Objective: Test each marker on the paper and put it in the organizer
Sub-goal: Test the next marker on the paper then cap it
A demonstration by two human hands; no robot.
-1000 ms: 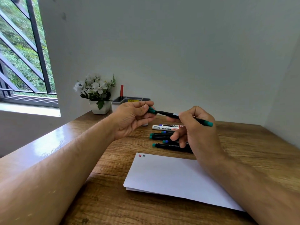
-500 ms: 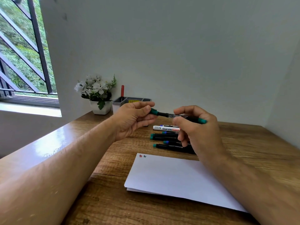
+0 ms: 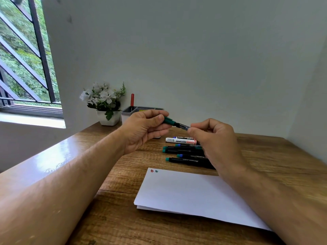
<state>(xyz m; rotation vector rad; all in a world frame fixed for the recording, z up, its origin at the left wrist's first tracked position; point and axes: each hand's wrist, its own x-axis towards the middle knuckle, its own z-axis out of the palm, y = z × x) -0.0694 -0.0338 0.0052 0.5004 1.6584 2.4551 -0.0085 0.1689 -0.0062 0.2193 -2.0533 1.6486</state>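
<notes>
Both hands were up over the table (image 3: 265, 156), sharing 1 marker. Left hand (image 3: 144, 131) pinched the green cap (image 3: 169, 120) between thumb and curled fingers. Right hand (image 3: 215, 138) had fingers curled round the black barrel (image 3: 183, 126); most of the barrel was hidden in that hand. Held marker ran roughly level, cap end left. White print on the barrel was too blurred to read. Couldn't tell if the cap was seated or partly pulled off.

Below the hands, a row of markers lay on the wood, all pointing left-right:
- white marker (image 3: 180, 140), label read "WHITE BOARD", red band at its right end with a logo I couldn't make out
- marker just behind it (image 3: 184, 137), text looked like "PERMANENT MARKER", only partly legible
- several black markers (image 3: 184, 151) with green or blue ends, right ends hidden by the right hand
- nearest black one (image 3: 187, 160) carried white print, likely "FABER-CASTELL", not sharp enough to be sure

Paper (image 3: 191, 197) sat on the near side of the row, a thin stack by its edge. 2 small test scribbles in the top left corner: 1 red (image 3: 151, 171), 1 green (image 3: 156, 171).

Grey organizer (image 3: 126, 113) stood at the back against the wall, partly behind the left hand. 1 red marker (image 3: 132, 99) stood upright in its left compartment. A yellow label showed inside, unreadable.

White pot of white flowers (image 3: 104, 103) was just left of the organizer. Barred window (image 3: 23, 59) at far left.
</notes>
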